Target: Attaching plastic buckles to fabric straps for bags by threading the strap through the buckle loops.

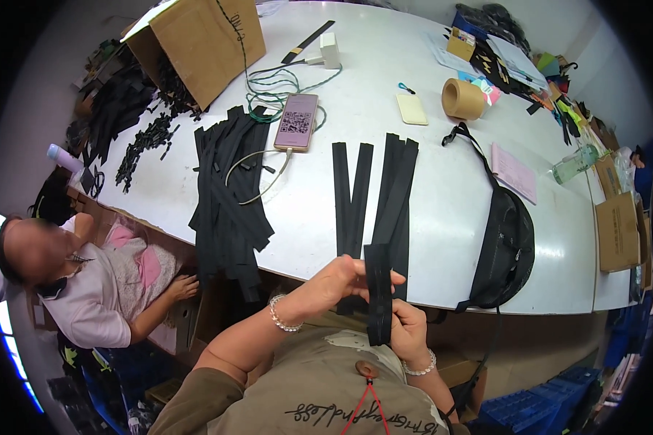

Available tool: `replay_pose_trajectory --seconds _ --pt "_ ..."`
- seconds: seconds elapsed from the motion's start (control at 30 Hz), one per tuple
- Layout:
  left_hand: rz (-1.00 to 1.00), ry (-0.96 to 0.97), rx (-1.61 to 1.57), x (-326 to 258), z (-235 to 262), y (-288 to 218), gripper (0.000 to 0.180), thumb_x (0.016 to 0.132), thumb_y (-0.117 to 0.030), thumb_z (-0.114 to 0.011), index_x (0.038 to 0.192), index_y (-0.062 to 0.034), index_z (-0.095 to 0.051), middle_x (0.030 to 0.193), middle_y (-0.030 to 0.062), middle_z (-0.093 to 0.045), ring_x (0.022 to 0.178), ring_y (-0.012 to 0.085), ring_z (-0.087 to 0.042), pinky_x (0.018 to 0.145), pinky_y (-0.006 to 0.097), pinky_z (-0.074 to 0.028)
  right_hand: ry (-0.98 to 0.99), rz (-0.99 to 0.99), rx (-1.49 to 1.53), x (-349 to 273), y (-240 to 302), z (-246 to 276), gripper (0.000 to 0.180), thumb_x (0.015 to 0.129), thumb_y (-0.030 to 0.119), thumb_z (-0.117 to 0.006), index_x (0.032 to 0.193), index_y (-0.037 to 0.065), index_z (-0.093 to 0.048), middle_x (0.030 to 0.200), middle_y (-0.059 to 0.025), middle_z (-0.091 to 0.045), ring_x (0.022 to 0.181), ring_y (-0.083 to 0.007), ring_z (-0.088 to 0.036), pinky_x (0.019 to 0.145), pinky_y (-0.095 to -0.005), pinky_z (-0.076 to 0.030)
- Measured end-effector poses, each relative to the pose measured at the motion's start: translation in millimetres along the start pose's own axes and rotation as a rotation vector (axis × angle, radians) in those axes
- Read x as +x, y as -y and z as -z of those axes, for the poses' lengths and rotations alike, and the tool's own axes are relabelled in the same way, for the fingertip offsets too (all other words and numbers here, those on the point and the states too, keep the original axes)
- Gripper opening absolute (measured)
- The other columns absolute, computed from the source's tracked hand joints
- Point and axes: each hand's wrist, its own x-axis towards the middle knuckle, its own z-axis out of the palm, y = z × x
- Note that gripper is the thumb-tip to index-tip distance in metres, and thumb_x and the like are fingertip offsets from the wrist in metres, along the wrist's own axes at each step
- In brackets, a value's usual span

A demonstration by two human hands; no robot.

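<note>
A short black zipper strip [379,293] hangs upright in front of my chest, over the table's near edge. My left hand [331,285] grips it from the left, with the fingers passing behind it. On its lower right side my right hand [411,328] is closed around the edge, its fingertips partly hidden. Just beyond my hands, two groups of black strips lie on the white table: a left pair [352,196] and a right stack [395,192]. A larger messy pile of black strips [228,210] overhangs the edge at left.
A phone [296,122] on a cable touches the pile. Small black pieces [146,148] spill near a cardboard box [199,51]. A black waist bag [506,250], pink pad [514,172], tape roll [463,99] and bottle [575,164] lie right. Another person [98,290] sits left.
</note>
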Motion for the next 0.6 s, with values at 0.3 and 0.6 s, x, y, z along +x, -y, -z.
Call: replay_pose_trajectory --seconds 0.3,0.6 --pt "0.097 -0.092 0.043 1 -7 3 0.023 0.094 -0.013 -0.048 0.101 0.0049 -0.062 0.11 0.0113 -0.063 0.088 0.0081 -0.058 0.079 0.027 -0.05 -0.01 -0.005 0.045 -1 -3 -2 0.017 0.094 0.009 -0.049 0.094 -0.002 -0.061 0.076 0.0019 -0.06 0.066 -0.0023 -0.051 0.058 -0.017 -0.042" --pt "0.063 -0.316 -0.021 3 1 17 0.025 0.096 -0.021 -0.048 0.099 -0.0026 -0.066 0.078 -0.0004 -0.065 0.068 0.0036 -0.056 0.06 0.019 -0.046 0.012 0.14 -0.225 9 6 -7 0.011 0.089 0.003 -0.052 0.089 -0.002 -0.062 0.071 -0.0039 -0.059 0.061 -0.0084 -0.054 0.056 -0.0208 -0.043"
